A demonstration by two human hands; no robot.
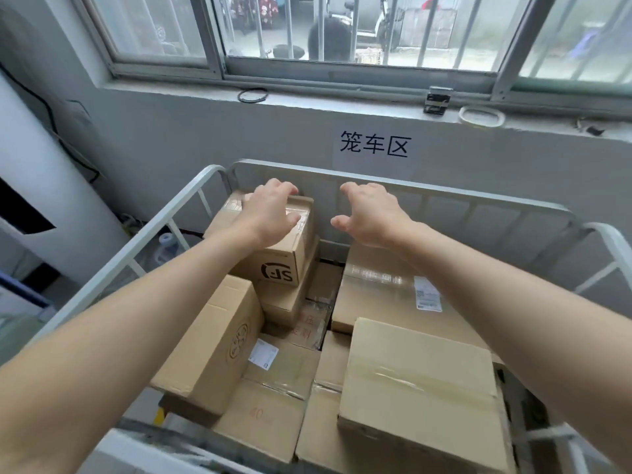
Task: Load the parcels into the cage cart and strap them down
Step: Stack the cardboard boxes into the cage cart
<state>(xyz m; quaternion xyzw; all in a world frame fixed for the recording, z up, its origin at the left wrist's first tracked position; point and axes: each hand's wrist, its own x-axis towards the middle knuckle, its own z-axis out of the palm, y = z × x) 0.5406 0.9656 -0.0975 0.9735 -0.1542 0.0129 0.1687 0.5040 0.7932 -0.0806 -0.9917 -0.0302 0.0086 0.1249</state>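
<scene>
Nearer than both hands, parcels (417, 378) lie packed in the cart (160, 221). The left hand (270, 213) lies on the top box (273, 265), its fingers (284, 188) curled over the far edge. The right hand (372, 213) hovers just beside it, fingers (349, 189) loosely bent, holding nothing; just beyond all the fingertips runs the cart's far rail, with a wall sign (374, 145) past it.

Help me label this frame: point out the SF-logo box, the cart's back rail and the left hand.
SF-logo box (277, 272): head view, on the logo.
back rail (444, 194): head view, its top bar.
left hand (270, 213): head view, back of hand.
</scene>
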